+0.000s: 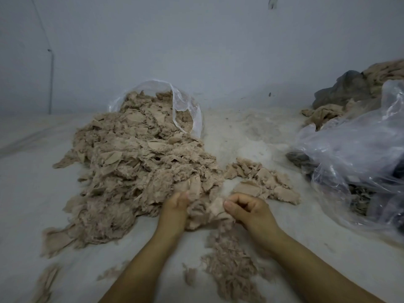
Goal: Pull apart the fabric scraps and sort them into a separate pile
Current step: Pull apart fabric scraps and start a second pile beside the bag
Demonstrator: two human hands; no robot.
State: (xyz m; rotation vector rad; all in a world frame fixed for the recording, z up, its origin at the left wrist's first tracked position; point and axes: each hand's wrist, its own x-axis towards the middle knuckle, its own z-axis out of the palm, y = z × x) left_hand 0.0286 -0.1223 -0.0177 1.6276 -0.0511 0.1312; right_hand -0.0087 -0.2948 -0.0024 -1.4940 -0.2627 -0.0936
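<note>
Beige fabric scraps, main heap: spilling from clear plastic bag onto floor. Small sorted pile: just right. Left hand, right hand: both curled, gripping scrap clump between them.

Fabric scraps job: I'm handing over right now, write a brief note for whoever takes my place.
Left hand grips the near edge of the big scrap heap.
Right hand is curled, pinching a clump of scraps held between both hands.
The heap spills from a clear plastic bag.
Done: a small sorted pile lies right of the heap; loose fluff lies between the forearms.
Left: nearly the whole heap. Finish parting this clump and carry on.
</note>
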